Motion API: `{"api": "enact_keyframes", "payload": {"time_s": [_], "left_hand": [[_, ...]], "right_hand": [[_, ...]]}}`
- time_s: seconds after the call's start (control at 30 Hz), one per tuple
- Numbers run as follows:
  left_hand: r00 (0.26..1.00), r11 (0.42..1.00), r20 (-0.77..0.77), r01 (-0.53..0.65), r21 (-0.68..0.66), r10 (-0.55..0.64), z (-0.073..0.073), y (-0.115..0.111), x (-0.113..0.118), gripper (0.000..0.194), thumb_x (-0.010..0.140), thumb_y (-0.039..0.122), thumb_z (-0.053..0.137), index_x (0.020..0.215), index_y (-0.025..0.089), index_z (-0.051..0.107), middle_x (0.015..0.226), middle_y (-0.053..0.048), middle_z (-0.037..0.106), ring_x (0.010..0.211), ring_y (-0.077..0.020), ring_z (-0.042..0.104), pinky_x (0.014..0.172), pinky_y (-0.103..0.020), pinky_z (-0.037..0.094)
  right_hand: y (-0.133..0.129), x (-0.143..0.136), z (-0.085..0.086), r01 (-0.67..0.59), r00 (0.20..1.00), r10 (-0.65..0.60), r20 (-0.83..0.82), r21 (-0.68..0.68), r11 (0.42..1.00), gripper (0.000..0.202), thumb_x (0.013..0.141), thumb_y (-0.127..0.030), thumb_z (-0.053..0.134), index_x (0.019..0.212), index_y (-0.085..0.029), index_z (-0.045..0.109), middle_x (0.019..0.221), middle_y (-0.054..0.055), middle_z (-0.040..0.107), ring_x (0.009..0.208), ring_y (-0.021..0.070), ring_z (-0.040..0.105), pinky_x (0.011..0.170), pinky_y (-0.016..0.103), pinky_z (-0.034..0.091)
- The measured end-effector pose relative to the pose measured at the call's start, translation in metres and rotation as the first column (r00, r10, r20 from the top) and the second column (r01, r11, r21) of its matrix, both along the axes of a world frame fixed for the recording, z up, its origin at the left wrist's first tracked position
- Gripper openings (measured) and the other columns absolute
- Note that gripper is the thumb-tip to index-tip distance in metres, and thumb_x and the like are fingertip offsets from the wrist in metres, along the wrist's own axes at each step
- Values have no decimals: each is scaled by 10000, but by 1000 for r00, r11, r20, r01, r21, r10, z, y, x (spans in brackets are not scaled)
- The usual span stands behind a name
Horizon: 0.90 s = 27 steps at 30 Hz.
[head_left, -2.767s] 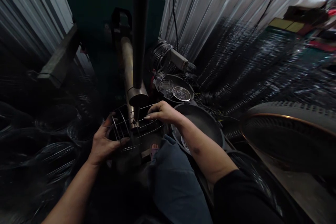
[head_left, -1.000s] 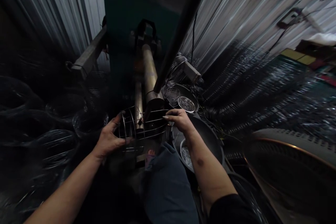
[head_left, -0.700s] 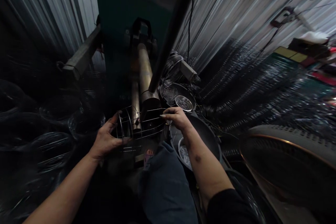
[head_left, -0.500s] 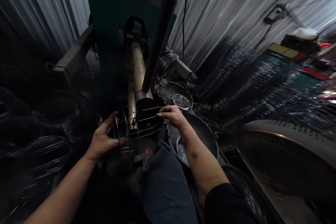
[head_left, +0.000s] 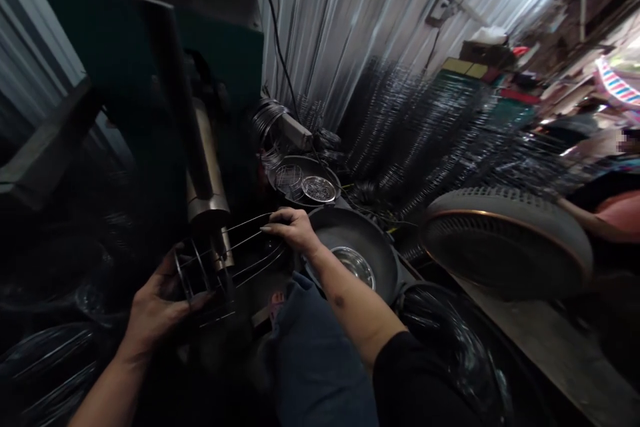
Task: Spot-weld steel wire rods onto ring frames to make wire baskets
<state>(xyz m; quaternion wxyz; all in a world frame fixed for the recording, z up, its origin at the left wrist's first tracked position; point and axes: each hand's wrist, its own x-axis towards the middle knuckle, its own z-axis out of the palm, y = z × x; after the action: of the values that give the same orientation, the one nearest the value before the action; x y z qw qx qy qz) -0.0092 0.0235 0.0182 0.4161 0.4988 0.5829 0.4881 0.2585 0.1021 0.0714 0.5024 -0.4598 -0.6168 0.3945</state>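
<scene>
A wire frame (head_left: 201, 271) of thin metal rings and long rods lies across the lower end of a machine with a brass-coloured cylinder (head_left: 209, 147). At its ringed left end, my left hand (head_left: 155, 303) grips it between thumb and fingers. My right hand (head_left: 293, 230) pinches a rod at the right end. Above the frame, a dark slanting bar (head_left: 173, 87) meets the cylinder. The parts behind the frame are dark and hard to make out.
Right of the machine stand a round pan (head_left: 306, 203) with wire discs and a larger bowl (head_left: 383, 250) with a shiny dish. Further right are a round fan-like housing (head_left: 505, 240), stacked wire rings (head_left: 425, 120) and another person's arm (head_left: 585, 213).
The view has swung right, so the machine appears further left. Both hands still hold the frame, and they appear further left and slightly lower. Another person's arm has come into view at right.
</scene>
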Motion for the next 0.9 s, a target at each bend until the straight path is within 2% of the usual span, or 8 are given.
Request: {"api": "enact_keyframes", "payload": {"time_s": [0.1,0.33,0.47,0.53,0.6,0.7,0.8,0.9], "left_hand": [[1000,1000,12,-15,25,15,3,-1,2,963,480,428,885,1348,225,521,1189,-100,658,1119,-353,611,1015,-518,457],[996,999,84,29,23,-31,2,3,6,1019,448,399,901,1371,257,494,1274,-88,617,1192,-353,560,1042,-518,432],[1000,1000,9,9,25,-9,9,-10,7,985,461,427,894,1351,221,523,1181,-85,667,1117,-345,612,1046,-512,436],[1000,1000,-13,11,22,-11,10,-29,5,1023,444,440,895,1364,220,507,1261,-92,628,1173,-346,577,1067,-492,418],[999,999,-36,8,-33,-9,6,-56,2,1066,430,444,897,1387,236,475,1324,-92,587,1201,-335,559,1068,-470,422],[996,962,-32,-89,-257,84,-9,-100,-1,1015,438,484,884,1342,222,505,1199,-108,657,1071,-332,640,943,-477,528],[964,850,129,-138,-509,234,-27,-132,-2,843,477,559,837,1160,131,589,1028,-156,698,935,-348,684,800,-483,584],[950,816,232,-37,-576,207,-36,-150,-9,706,607,621,731,1075,106,609,1026,-196,689,957,-357,677,810,-497,575]], "right_hand": [[0,1,0,-14,1000,14,5,-10,1000,370,532,-505,812,640,-174,685,689,6,623,673,146,553,673,270,437],[3,0,-5,-50,999,51,-11,19,999,366,578,-494,795,659,-157,678,682,-6,596,680,135,548,677,264,421],[-10,3,6,3,998,-10,65,108,994,312,599,-447,807,719,-175,711,776,28,637,802,172,576,788,297,444],[-34,7,11,72,991,-90,99,178,981,264,611,-400,818,752,-197,726,863,48,657,890,192,573,859,317,436],[-70,8,8,94,989,-110,96,153,984,214,661,-389,796,750,-207,727,872,55,662,872,195,579,848,325,447],[-136,-1,-21,-152,984,157,80,-60,987,215,692,-413,773,735,-207,733,776,42,668,753,187,601,757,322,472],[-190,-30,-61,-460,875,485,17,-288,840,353,544,-380,855,849,-233,752,825,17,704,830,215,642,820,337,476],[-209,-62,-78,-483,874,429,-226,-489,726,349,551,-386,843,834,-217,728,786,-8,706,803,193,653,806,327,494]]}}
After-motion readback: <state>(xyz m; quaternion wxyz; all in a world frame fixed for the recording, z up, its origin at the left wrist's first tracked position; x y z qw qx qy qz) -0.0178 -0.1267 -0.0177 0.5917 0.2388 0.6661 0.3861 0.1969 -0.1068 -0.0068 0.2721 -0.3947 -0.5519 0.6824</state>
